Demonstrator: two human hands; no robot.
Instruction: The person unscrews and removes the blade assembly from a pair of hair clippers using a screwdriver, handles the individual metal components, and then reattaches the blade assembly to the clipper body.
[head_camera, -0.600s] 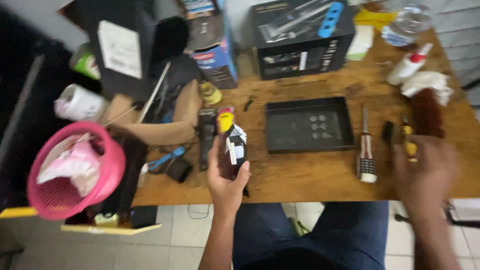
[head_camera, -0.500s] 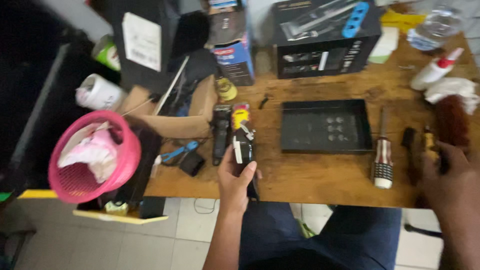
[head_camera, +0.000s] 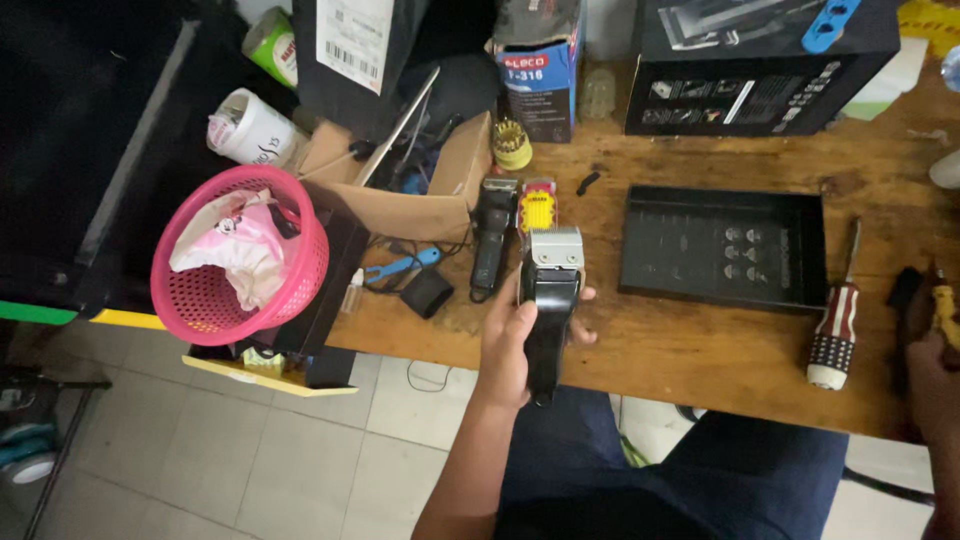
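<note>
Over the wooden bench (head_camera: 700, 350), the left hand (head_camera: 512, 345) is clamped on a black, silver-bladed hair clipper (head_camera: 548, 300); right hand (head_camera: 935, 385) at the edge, grip unclear; large black carton (head_camera: 760, 70) behind, blue box (head_camera: 538, 85) leftward.

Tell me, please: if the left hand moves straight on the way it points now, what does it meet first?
The left hand holds a black hair clipper pointing away from the body. Straight ahead, its blade would probably first meet the small yellow and red clipper on the wooden table, though depth is unclear.
</note>
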